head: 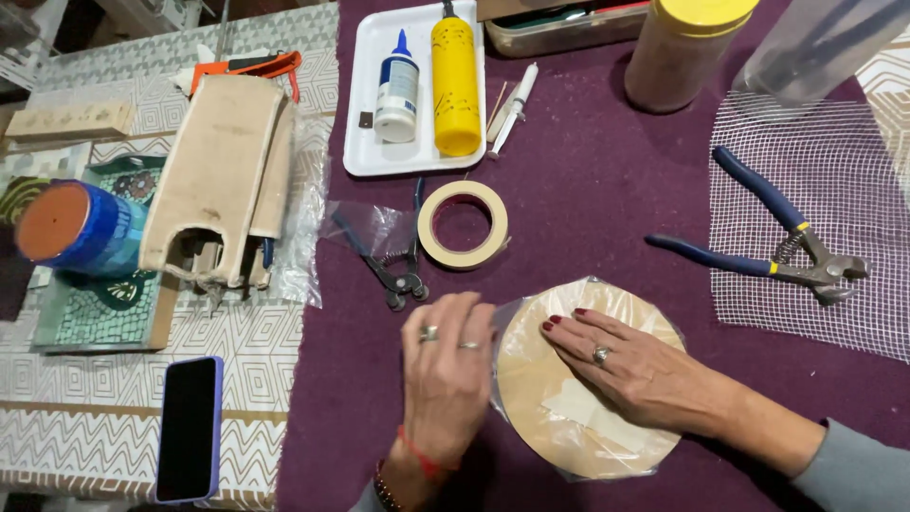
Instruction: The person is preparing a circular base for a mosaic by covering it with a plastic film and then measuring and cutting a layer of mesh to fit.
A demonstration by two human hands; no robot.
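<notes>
Disc [531, 398] of pale wood lies flat on the purple-covered bench [588, 190], wrapped in clear film, strip of tape across its lower face. Right hand [630, 365] presses it flat, fingers extended; left hand [445, 365] rests open at its left edge, gripping nothing. Wrapping looks nearly complete; tape roll [463, 225] and pliers [773, 242] lie untouched nearby.

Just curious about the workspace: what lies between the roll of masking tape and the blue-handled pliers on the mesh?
Only bare purple cloth separates the tape roll from the pliers, seen in the head view.
</notes>
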